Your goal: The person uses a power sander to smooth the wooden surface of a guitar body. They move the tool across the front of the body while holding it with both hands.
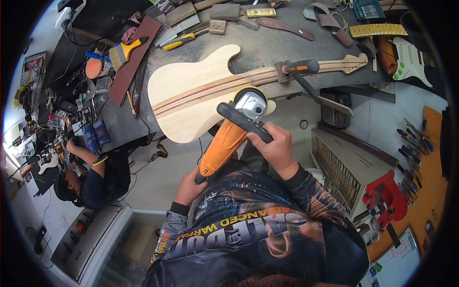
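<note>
With both hands I hold an orange angle grinder (224,143) fitted with a yellow-edged disc. My left hand (189,185) is wrapped round the rear end of its body. The black front handle is gripped by my right hand (276,149). The disc end reaches over the lower edge of a pale wooden guitar body (181,91), whose darker striped neck runs to the right. Whether disc and wood touch cannot be made out. An orange-and-black bar clamp (302,67) holds the neck to the dark workbench (265,40).
A yellow-handled brush (125,51) lies on a reddish-brown board at the left, among many tools. Sanding blocks (217,26) line the bench's back. A finished guitar (406,60) lies far right. Another person (95,182) works at the left bench. A red vise-like tool (385,198) stands lower right.
</note>
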Demonstrator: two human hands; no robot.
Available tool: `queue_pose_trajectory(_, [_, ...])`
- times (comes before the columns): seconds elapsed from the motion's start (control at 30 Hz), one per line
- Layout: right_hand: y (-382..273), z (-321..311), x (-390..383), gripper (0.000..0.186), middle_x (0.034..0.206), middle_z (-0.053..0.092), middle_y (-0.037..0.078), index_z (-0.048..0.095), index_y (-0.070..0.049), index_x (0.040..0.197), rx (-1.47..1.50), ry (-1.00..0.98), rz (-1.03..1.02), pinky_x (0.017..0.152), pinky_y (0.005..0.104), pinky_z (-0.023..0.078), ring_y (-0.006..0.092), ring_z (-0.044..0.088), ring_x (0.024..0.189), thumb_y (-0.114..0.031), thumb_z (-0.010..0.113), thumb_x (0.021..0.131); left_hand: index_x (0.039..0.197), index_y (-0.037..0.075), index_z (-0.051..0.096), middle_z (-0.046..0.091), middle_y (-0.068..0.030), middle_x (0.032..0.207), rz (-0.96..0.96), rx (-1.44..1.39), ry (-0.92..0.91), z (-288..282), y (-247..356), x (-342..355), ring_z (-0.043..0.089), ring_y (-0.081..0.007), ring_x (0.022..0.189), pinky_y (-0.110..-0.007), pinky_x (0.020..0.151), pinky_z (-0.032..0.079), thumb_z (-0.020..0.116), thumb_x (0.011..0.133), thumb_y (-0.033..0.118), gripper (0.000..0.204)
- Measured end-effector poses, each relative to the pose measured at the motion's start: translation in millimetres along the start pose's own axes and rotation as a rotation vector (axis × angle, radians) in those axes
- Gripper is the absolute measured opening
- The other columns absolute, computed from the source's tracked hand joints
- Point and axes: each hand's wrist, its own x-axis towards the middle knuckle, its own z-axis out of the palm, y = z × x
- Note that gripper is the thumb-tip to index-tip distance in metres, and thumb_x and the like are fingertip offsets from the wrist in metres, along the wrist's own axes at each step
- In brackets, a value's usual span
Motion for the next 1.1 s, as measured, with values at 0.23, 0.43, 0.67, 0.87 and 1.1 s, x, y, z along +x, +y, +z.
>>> queue_pose_trajectory(0.23, [-8,35,41,0.047,0.077,0.074,0.016,0.073,-0.006,0.087,0.0,0.024,-0.117,0.063,0.0454,0.059,0.0386,0.076,0.071,-0.048,0.093,0.094,0.146,0.004,0.067,0.081,-0.0241,0.109,-0.113,-0.079,0.063,-9,3,2,0.08,-0.044,0.103,-0.045,0.092,0.061,0.078,0.09,0.01,0.057])
queue_pose_trajectory(0.43, [-8,21,36,0.045,0.079,0.076,0.016,0.074,-0.005,0.089,0.014,0.005,-0.047,0.063,0.0444,0.059,0.0378,0.077,0.072,-0.045,0.093,0.094,0.146,0.005,0.067,0.081,-0.0242,0.109,-0.078,-0.051,0.068,-14,3,9,0.08,-0.0441,0.103,-0.045,0.092,0.061,0.077,0.09,0.01,0.056])
queue_pose_trajectory(0.67, [-5,11,15,0.041,0.082,0.077,0.016,0.077,-0.006,0.092,0.003,-0.011,-0.024,0.066,0.0442,0.06,0.0374,0.077,0.074,-0.043,0.095,0.092,0.149,0.006,0.067,0.081,-0.0255,0.114,-0.048,-0.063,0.023,-1,-1,-2,0.08,-0.0459,0.109,-0.046,0.094,0.061,0.078,0.089,0.01,0.061])
queue_pose_trajectory(0.87, [-10,42,59,0.05,0.077,0.073,0.016,0.072,-0.006,0.085,-0.013,0.009,-0.127,0.063,0.0458,0.058,0.0386,0.075,0.07,-0.052,0.092,0.093,0.146,0.003,0.068,0.082,-0.0199,0.107,-0.106,-0.107,0.119,-7,1,11,0.082,-0.0323,0.098,-0.041,0.09,0.06,0.077,0.091,0.008,0.056])
queue_pose_trajectory(1.1, [-1,19,34,0.048,0.078,0.074,0.016,0.073,-0.006,0.086,0.013,0.025,-0.067,0.064,0.0459,0.058,0.0382,0.075,0.072,-0.049,0.094,0.092,0.144,0.004,0.068,0.081,-0.0207,0.107,-0.078,-0.091,0.058,0,3,9,0.082,-0.0361,0.1,-0.042,0.091,0.061,0.077,0.091,0.008,0.054])
